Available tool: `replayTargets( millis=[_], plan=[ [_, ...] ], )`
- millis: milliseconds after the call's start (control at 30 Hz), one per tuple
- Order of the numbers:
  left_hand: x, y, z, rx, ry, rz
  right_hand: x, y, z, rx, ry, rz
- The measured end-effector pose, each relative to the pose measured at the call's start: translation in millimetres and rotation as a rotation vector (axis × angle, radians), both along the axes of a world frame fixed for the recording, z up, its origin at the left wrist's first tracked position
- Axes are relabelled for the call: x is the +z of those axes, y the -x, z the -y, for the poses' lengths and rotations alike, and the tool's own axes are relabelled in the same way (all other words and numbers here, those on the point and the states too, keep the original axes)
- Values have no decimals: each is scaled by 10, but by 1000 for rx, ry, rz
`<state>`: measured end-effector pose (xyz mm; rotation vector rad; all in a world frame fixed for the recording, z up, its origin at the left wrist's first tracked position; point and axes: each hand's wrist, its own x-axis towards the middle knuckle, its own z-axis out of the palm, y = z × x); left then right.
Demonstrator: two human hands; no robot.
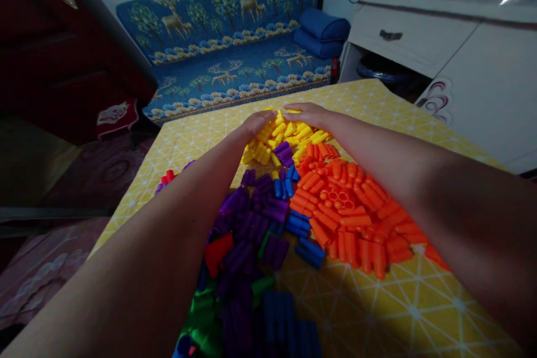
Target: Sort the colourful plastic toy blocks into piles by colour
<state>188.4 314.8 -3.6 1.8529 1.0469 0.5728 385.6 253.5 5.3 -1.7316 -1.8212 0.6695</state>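
Your left hand [259,122] curves in at the far left of the yellow pieces [289,131]; its fingertips are hard to see, so I can't tell whether it grips anything. Your right hand [309,114] reaches in from the other side, fingers towards the left one, with a narrow gap between the two; I can't tell whether it has hold of a piece either.

Left to right, a few red pieces [169,175] lie beyond your left forearm [168,224]. Then come the green pieces [205,321] at the near edge, the purple pieces [251,224] in a loose heap, some blue pieces [310,251], and the broad orange spread [356,201] beside your right forearm [419,184].

The step in hand looks like gathering or arranging yellow at the far end of the cloth [197,128]. Any inward move calls for low, cupped fingers and light pressure, with your forearms lifted over the purple and orange, which could easily be dragged along.
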Motion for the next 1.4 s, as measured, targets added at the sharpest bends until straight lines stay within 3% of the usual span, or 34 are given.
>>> replayTargets(
  millis=[167, 333, 467, 700, 767, 833, 900, 967, 1033, 1133, 1200, 1267, 1400],
  plan=[
    [167, 115, 275, -145, -112, -70, 44, 243, 279, 98, -71, -143],
    [476, 437, 721, -353, -95, -116, 187, 445, 767, 151, -76, -220],
    [769, 761, 1215, -550, -294, -209, 363, 644, 1357, 277, -134, -112],
    [1204, 1282, 2340, -683, -353, -413, 635, 955, 2590, 414, -146, 65],
    [1318, 1391, 2581, -780, -311, -447, 671, 940, 2806, 464, -150, 50],
    [1386, 1481, 2695, -833, -274, -438, 658, 838, 2844, 432, -186, 12],
    [1371, 1536, 2644, -781, -258, -419, 587, 649, 2666, 294, -236, -8],
    [1253, 1533, 2423, -626, -282, -417, 469, 408, 2309, 93, -273, 23],
    [1051, 1462, 2073, -454, -372, -446, 328, 179, 1870, -60, -312, 118],
    [703, 1269, 1503, -202, -377, -613, 138, 7, 1318, -243, -121, 242],
    [523, 1133, 1241, -122, -337, -689, 56, 63, 1135, -221, 15, 271],
    [422, 1024, 1146, -199, -371, -688, 21, 242, 1116, -75, 31, 267],
    [454, 921, 1382, -436, -502, -565, 106, 739, 1402, 194, -47, 199]
  ],
)
